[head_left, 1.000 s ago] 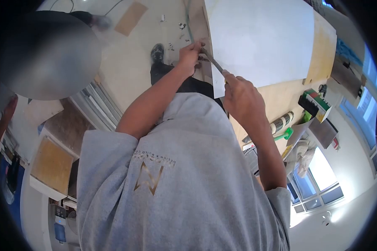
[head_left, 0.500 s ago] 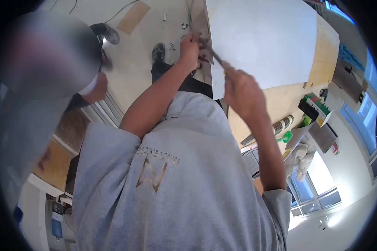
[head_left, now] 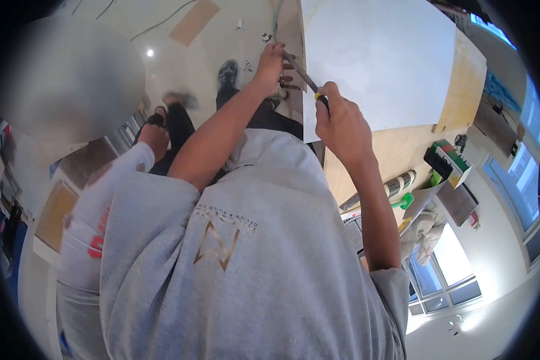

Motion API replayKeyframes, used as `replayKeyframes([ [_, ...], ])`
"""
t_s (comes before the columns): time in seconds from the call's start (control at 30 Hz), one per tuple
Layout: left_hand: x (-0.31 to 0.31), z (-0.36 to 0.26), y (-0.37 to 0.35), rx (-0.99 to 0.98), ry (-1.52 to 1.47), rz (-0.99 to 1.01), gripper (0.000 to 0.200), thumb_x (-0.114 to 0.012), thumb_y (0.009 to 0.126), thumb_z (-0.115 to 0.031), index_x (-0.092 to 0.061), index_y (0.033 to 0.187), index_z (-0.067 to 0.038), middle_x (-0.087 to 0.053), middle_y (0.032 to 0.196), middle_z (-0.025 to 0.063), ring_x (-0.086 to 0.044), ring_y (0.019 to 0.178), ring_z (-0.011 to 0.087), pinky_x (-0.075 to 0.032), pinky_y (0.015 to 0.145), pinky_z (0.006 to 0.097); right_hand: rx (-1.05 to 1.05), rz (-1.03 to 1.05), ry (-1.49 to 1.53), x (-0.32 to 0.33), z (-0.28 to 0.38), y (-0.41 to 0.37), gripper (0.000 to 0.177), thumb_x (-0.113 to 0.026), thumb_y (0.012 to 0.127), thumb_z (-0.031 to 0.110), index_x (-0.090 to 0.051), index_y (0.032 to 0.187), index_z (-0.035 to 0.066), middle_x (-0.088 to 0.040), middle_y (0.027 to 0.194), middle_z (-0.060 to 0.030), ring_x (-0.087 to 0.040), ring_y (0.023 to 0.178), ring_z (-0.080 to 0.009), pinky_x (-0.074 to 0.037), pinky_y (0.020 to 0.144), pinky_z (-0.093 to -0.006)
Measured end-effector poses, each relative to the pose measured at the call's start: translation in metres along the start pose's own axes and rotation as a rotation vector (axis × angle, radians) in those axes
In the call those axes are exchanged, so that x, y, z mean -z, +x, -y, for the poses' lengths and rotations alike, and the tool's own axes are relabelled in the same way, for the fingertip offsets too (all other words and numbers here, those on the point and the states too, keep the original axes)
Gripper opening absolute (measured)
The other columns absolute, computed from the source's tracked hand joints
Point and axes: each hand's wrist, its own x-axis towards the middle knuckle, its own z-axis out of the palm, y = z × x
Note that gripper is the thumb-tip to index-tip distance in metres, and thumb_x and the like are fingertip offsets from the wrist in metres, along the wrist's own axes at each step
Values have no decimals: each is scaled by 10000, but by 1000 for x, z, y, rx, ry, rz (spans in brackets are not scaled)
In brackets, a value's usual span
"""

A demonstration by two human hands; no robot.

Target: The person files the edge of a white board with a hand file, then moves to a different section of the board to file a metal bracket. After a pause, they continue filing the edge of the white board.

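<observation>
My right hand (head_left: pixel 344 123) is wrapped round the dark and yellow handle of a long metal file (head_left: pixel 302 73), over the near left corner of a large white sheet (head_left: pixel 378 60). The file's shaft slants up and left to my left hand (head_left: pixel 272 67), which sits at the sheet's left edge. Its fingers are bent round the edge of a thin brownish panel (head_left: pixel 290 30) hanging beside the sheet; the exact grip is partly hidden.
A co-worker (head_left: pixel 90 222) in a white top stands close on the left. Behind the bench's right part lie a green box (head_left: pixel 451 157), a rolled bundle (head_left: pixel 400 183) and a green tool (head_left: pixel 407 201). Cardboard (head_left: pixel 195 22) and small scraps (head_left: pixel 240 24) are on the floor.
My right hand has moved slightly up and left, and more of the file's shaft and handle shows. The co-worker on the left has shifted, with an arm and legs now in view.
</observation>
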Motion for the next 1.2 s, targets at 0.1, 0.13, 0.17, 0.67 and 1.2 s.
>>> replayKeyframes([
  [0.1, -13, -11, -10, -48, -27, 48, 429, -398, 1110, -417, -461, 1456, -171, -586, 1249, 93, -631, 1039, 247, -578, 777, 457, 1, -63, -11, 25, 15, -9, 196, -573, 985, 144, -507, 1156, 74, -699, 883, -227, -671, 854, -479, -498, 708, -569],
  [0.13, -15, -4, -13, -39, -30, 22, 430, -401, 1111, -413, -459, 1456, -163, -587, 1247, 94, -633, 1031, 246, -580, 771, 454, -6, -83, -13, 29, 17, -16, 188, -578, 987, 141, -525, 1158, 82, -703, 861, -219, -670, 847, -475, -492, 699, -554],
  [0.17, -16, -1, -13, -41, -32, -1, 431, -405, 1112, -410, -458, 1457, -156, -588, 1245, 94, -635, 1024, 246, -582, 765, 450, -18, -51, -27, 25, 14, -15, 195, -567, 991, 143, -524, 1170, 78, -707, 912, -223, -672, 876, -471, -498, 710, -562],
  [0.67, 7, 14, -6, 62, 42, 33, 447, -402, 1105, -418, -434, 1444, -129, -618, 1151, 103, -655, 935, 231, -576, 695, 431, 6, -33, -29, -15, -5, -12, 186, -568, 987, 148, -528, 1164, 104, -700, 924, -218, -668, 893, -468, -497, 744, -576],
  [1.2, -3, -7, -39, 143, -29, 178, 433, -449, 1099, -446, -465, 1347, -91, -572, 1125, 44, -618, 980, 205, -581, 786, 449, -140, 9, -17, 57, 31, -22, 144, -594, 953, 166, -637, 1045, 64, -699, 811, -216, -672, 858, -450, -493, 722, -563],
])
